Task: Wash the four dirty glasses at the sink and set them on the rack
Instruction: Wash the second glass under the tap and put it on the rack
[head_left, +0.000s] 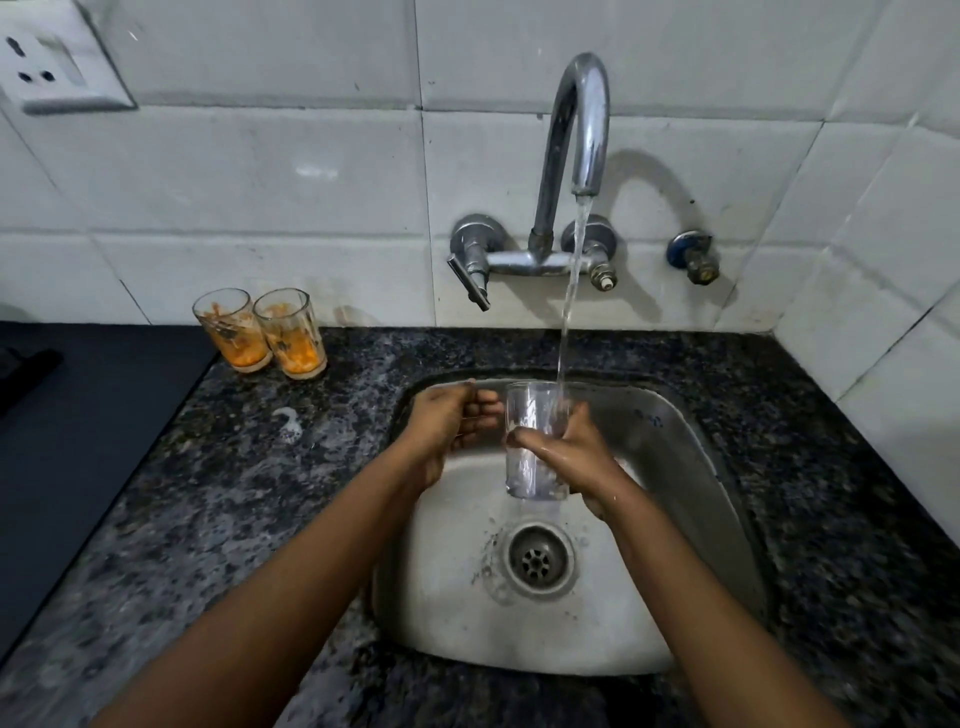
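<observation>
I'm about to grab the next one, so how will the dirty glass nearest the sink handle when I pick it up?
The dirty glass is probably rigid and breakable, being clear glass. It touches the second dirty glass, so they may clink. Orange residue sits at its bottom, so little extra weight. Your right hand looks wet; expect a slippery grip.

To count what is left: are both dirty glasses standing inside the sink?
No, both dirty glasses stand on the granite counter, left of the sink.

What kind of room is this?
Most likely a home kitchen: a steel sink set in a speckled stone counter, a wall tap running, and two dirty glasses waiting beside white tiles.
</observation>
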